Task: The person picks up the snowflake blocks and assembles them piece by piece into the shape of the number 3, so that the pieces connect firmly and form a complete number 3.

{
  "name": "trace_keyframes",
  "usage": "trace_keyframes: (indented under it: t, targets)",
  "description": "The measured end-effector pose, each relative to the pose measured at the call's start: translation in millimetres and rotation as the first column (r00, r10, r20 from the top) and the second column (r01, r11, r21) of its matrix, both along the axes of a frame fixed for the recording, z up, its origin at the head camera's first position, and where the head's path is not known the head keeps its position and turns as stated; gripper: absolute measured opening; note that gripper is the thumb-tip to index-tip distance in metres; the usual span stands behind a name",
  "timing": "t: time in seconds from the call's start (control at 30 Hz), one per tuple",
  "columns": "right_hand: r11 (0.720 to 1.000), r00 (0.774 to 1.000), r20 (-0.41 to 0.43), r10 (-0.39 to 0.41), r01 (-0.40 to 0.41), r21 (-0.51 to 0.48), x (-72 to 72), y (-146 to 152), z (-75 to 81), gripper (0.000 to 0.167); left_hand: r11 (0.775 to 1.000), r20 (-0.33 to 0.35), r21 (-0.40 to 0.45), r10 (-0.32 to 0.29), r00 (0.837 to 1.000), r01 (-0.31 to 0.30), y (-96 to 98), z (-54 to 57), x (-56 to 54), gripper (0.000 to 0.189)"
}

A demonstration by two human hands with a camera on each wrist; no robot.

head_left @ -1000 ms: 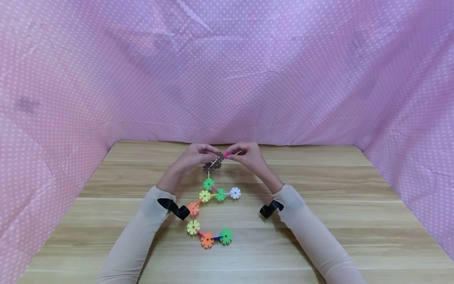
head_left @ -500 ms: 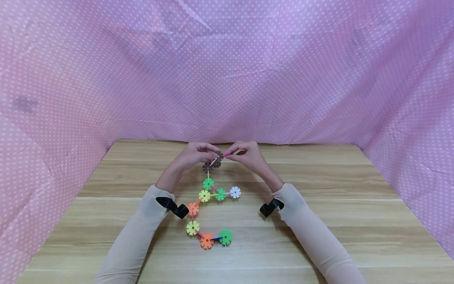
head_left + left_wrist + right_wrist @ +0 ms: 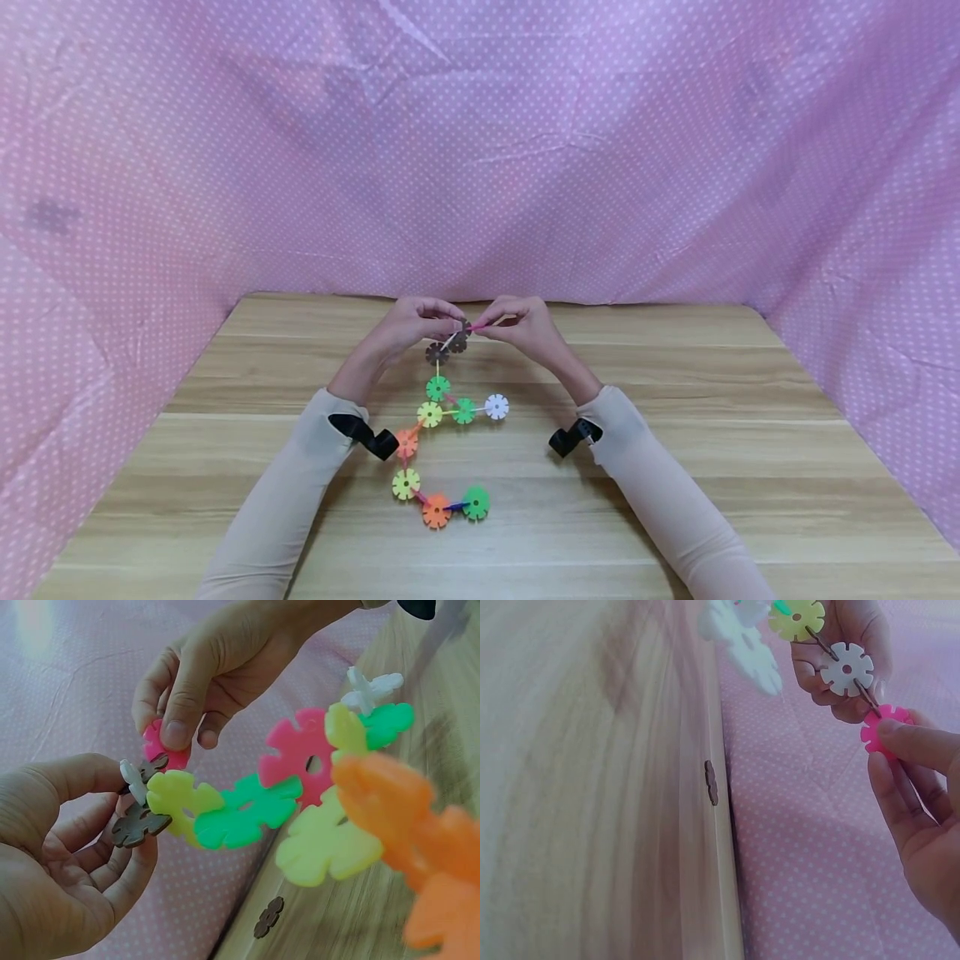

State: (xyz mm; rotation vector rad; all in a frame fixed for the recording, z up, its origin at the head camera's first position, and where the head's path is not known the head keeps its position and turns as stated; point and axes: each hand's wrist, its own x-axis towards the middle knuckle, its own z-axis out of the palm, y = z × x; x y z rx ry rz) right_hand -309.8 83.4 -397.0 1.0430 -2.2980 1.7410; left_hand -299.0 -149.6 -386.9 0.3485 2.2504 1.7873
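My left hand (image 3: 412,329) holds the far end of a chain of slotted, flower-shaped plastic discs, its fingers at a white disc (image 3: 847,669) and the brown disc (image 3: 141,825) beside it. My right hand (image 3: 525,325) pinches a pink disc (image 3: 885,731) between thumb and fingers. The pink disc meets the brown disc at the chain's end; whether their slots are fully joined cannot be told. From there the chain runs toward me through yellow (image 3: 430,414), green (image 3: 438,388) and orange (image 3: 437,511) discs, with a side branch that ends in a white disc (image 3: 497,407).
A loose brown disc (image 3: 268,917) lies on the wooden table (image 3: 637,500) near its far edge, below the hands. Pink dotted cloth (image 3: 480,150) hangs behind and at both sides. Black wrist cameras (image 3: 576,437) sit on both sleeves.
The pink disc has turned in my right hand and now shows its edge to the head view. The chain has shifted slightly left and toward me. Both hands keep their hold.
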Motion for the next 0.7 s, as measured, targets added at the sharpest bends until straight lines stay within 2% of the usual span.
trace_keyframes:
  t: [0.23, 0.47, 0.57, 0.7]
  targets:
    - [1.000, 0.999, -0.026, -0.023, 0.023, 0.002, 1.9, 0.0, 1.1, 0.005, 0.999, -0.018, 0.037, 0.008, 1.000, -0.007, 4.1, 2.0, 2.5, 0.024]
    - [0.994, 0.998, -0.005, -0.070, 0.069, -0.081, 2.5, -4.2, -3.7, 0.005, 0.996, -0.039, 0.071, 0.051, 0.998, -0.048, 9.2, -0.3, 2.1, 0.028]
    - [0.991, 0.996, 0.012, -0.086, 0.087, -0.105, 2.0, -7.0, -6.2, 0.006, 0.993, -0.026, 0.090, 0.072, 0.997, -0.070, 9.8, -0.6, 2.2, 0.029]
    - [0.990, 0.994, 0.017, -0.104, 0.105, -0.096, 2.4, -7.6, -4.7, 0.008, 0.993, 0.011, 0.096, 0.062, 0.998, -0.063, 9.0, 0.2, 0.9, 0.030]
